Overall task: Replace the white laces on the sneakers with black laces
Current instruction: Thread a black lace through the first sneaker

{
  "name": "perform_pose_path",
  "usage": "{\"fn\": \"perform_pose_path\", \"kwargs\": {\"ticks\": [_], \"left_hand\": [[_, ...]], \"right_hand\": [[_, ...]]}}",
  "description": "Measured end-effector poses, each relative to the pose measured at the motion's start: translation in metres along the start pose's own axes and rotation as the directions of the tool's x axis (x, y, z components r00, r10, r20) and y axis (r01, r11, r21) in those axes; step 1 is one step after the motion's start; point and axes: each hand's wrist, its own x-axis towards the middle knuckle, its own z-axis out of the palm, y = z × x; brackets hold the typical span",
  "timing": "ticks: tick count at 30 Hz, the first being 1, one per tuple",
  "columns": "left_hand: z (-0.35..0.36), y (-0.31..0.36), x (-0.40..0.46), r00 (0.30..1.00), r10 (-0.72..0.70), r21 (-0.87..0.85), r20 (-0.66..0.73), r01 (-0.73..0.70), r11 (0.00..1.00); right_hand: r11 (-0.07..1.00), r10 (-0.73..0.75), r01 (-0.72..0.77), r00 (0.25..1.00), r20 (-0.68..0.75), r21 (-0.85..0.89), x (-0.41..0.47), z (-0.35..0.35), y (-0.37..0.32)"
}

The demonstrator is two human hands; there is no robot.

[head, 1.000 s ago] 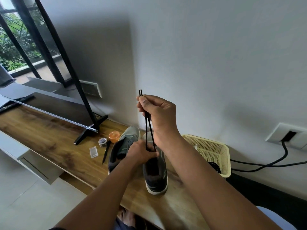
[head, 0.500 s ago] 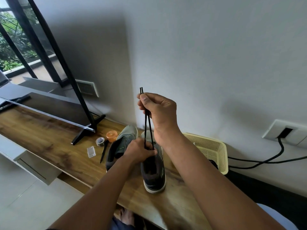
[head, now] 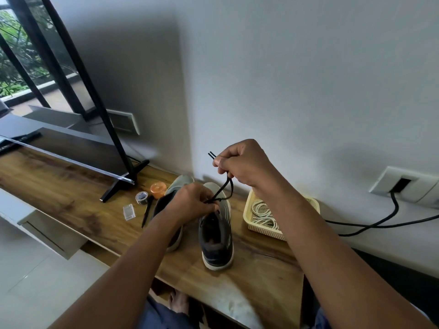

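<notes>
Over the right sneaker, my right hand pinches both black lace ends; left hand pinches at the eyelets. Lacing step; next, probably evening the ends.

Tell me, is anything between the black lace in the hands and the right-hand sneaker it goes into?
Nothing visible. The right hand holds both ends of the black lace above the sneaker, and the left hand pinches it at the sneaker's top; the eyelets are hidden.
</notes>
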Motion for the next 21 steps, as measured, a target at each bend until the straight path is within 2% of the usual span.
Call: {"fn": "perform_pose_path", "kwargs": {"ticks": [3,7,9,12,15,18,21], "left_hand": [[-0.005,0.004,-0.006,0.994,-0.010,0.019,-0.106,0.012,1.000],[-0.002,-0.002,-0.009,0.954,-0.157,0.169,-0.255,0.204,0.964],[0.001,-0.007,-0.011,0.952,-0.225,0.243,-0.207,0.273,0.931],[0.006,-0.009,-0.013,0.945,-0.327,0.315,-0.017,0.315,0.895],[0.016,-0.007,-0.016,0.937,-0.342,0.323,0.066,0.305,0.896],[0.022,-0.005,-0.015,0.961,-0.275,0.320,0.033,0.251,0.914],[0.018,-0.006,-0.013,0.968,-0.249,0.226,0.010,0.241,0.944]], "right_hand": [[0.997,0.082,-0.081,0.996,0.035,-0.009,-0.002,0.004,0.006],[0.978,0.205,-0.207,0.972,0.116,0.007,-0.006,0.017,0.025],[0.963,0.265,-0.268,0.952,0.154,0.000,-0.009,0.029,0.041],[0.945,0.327,-0.323,0.927,0.183,-0.053,-0.015,0.054,0.068],[0.946,0.304,-0.267,0.928,0.218,-0.181,-0.021,0.073,0.088],[0.929,0.259,-0.161,0.926,0.274,-0.333,-0.025,0.081,0.096],[0.853,0.193,-0.043,0.952,0.237,-0.521,-0.026,0.080,0.097]]}}
